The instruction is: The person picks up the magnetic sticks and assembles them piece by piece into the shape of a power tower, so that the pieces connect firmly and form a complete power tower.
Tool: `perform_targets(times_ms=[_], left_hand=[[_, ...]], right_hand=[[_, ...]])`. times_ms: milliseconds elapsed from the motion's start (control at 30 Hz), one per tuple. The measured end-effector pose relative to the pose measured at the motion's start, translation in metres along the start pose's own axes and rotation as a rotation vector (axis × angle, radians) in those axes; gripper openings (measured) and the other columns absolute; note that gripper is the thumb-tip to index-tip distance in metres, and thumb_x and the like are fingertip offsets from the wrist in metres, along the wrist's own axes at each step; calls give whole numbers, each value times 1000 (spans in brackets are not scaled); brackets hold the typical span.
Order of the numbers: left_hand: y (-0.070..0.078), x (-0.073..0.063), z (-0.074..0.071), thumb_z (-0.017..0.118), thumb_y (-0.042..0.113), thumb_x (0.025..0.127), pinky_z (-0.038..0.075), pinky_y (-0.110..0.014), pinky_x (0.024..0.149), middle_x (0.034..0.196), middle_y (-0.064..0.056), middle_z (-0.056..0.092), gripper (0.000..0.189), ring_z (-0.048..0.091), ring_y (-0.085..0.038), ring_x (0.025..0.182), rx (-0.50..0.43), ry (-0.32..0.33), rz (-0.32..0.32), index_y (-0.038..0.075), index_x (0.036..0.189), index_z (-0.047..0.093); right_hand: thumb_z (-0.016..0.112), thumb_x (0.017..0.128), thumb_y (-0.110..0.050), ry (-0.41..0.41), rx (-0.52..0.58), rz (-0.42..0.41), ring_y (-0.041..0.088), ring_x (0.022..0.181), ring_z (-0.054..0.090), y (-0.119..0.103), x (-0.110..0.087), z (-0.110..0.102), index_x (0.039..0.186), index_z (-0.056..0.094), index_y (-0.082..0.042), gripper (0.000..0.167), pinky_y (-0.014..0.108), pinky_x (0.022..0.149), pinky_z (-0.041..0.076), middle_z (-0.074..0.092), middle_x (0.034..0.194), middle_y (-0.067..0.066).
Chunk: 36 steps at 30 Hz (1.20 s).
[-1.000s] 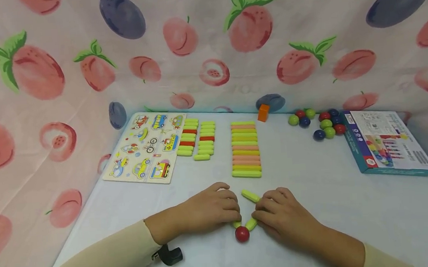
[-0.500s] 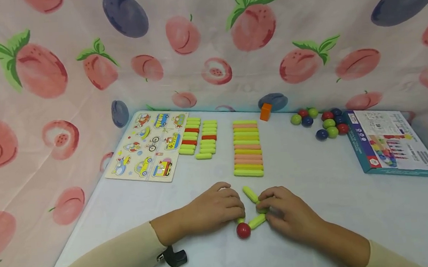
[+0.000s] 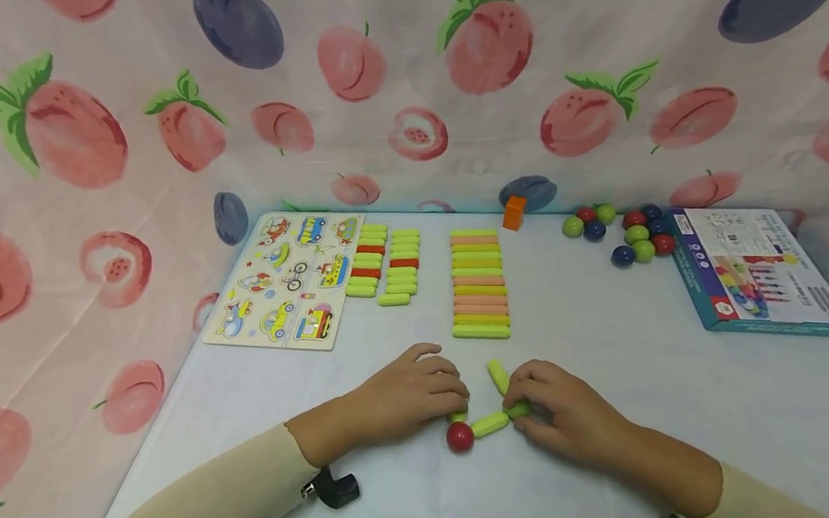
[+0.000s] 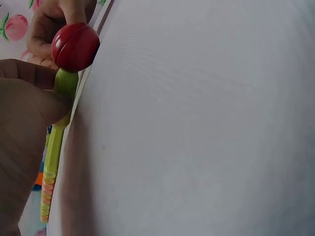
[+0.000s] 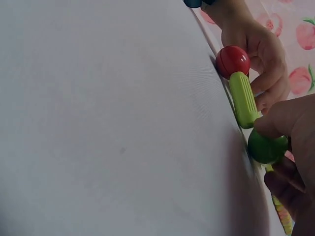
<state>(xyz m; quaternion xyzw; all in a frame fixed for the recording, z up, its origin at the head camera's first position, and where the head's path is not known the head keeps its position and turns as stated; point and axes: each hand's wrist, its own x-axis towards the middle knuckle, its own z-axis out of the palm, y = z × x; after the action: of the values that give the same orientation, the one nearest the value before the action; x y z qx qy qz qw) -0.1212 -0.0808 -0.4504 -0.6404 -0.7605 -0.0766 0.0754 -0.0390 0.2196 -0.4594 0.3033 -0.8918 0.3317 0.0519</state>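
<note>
My left hand [image 3: 413, 394] pinches a short lime-green stick [image 4: 65, 91], mostly hidden under the fingers in the head view. That stick's near end meets a glossy red ball [image 3: 460, 437]. A second lime-green stick [image 3: 489, 425] runs from the red ball up to a green ball [image 5: 267, 146]. My right hand [image 3: 565, 409] holds this green ball between thumb and fingers. From the green ball's far side a third lime-green stick [image 3: 498, 376] points away from me, its lower end at the right fingertips.
Beyond the hands lies a column of yellow, green and pink sticks [image 3: 478, 284]. Shorter green and red sticks [image 3: 403, 264] lie beside a vehicle puzzle board [image 3: 279, 288] at left. An orange block [image 3: 515, 213], loose balls [image 3: 636, 234] and a toy box [image 3: 762, 271] stand toward the back right.
The right hand has shifted the green ball a little rightward, showing more of it. The stick by the red ball lies flatter, and the far stick has swung steeper. The left hand keeps its pinch.
</note>
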Motion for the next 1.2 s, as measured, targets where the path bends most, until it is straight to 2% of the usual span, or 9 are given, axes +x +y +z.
perform_targets(times_ms=[233,433,500,600,733,833,967,1067,1200], left_hand=[[-4,-1,0,79,20,99,32,-47,124,127,12,71,24,59,-14,128,-13,28,-28,25,122,74],[-6,-1,2,75,18,100,34,-46,122,128,9,69,23,58,-14,128,-47,45,-53,24,122,73],[-3,-1,0,72,20,99,41,-42,115,123,7,68,21,59,-14,121,-56,82,-61,23,120,73],[13,2,-5,71,33,97,46,-32,93,104,9,65,20,58,-11,101,-63,127,-78,24,114,75],[47,15,-12,70,58,97,35,-27,75,84,13,53,32,47,-8,82,9,21,-202,27,91,69],[61,26,-10,73,58,95,31,-29,72,80,12,48,35,42,-11,78,102,-55,-307,27,81,64],[62,31,-6,77,47,91,28,-31,69,76,11,47,28,39,-13,74,130,-27,-388,26,78,66],[60,29,-5,78,46,92,28,-31,68,74,12,45,30,39,-12,74,101,-15,-441,27,75,60],[58,28,-2,77,48,94,29,-30,70,75,13,46,33,41,-11,76,77,-3,-446,28,76,58]], right_hand=[[92,80,-6,11,13,0,4,107,61,1,0,-2,105,72,-29,40,27,94,56,61,117,-19],[93,81,-11,-7,-15,4,5,108,61,2,0,-6,108,73,-30,39,32,94,58,61,118,-19],[92,82,-11,-9,-14,1,5,108,61,1,1,-6,109,73,-30,38,33,94,58,62,117,-18],[92,82,-11,-8,-10,-8,5,107,61,1,0,-5,108,73,-30,37,33,92,58,61,116,-19],[92,82,-10,8,-22,-46,5,106,61,1,-2,-4,108,73,-28,37,31,91,56,62,116,-18],[92,82,-11,16,-38,-50,5,106,61,0,-3,-4,108,74,-28,36,29,90,56,61,116,-19],[93,82,-11,20,-34,-38,4,106,62,-3,-5,-4,108,74,-28,36,30,90,57,62,117,-19],[93,82,-10,27,-11,-37,5,105,63,-3,-5,-2,109,74,-28,37,30,91,57,63,117,-18],[93,82,-9,29,23,-32,6,105,63,-3,-4,-1,110,74,-27,38,30,91,57,63,117,-17]])
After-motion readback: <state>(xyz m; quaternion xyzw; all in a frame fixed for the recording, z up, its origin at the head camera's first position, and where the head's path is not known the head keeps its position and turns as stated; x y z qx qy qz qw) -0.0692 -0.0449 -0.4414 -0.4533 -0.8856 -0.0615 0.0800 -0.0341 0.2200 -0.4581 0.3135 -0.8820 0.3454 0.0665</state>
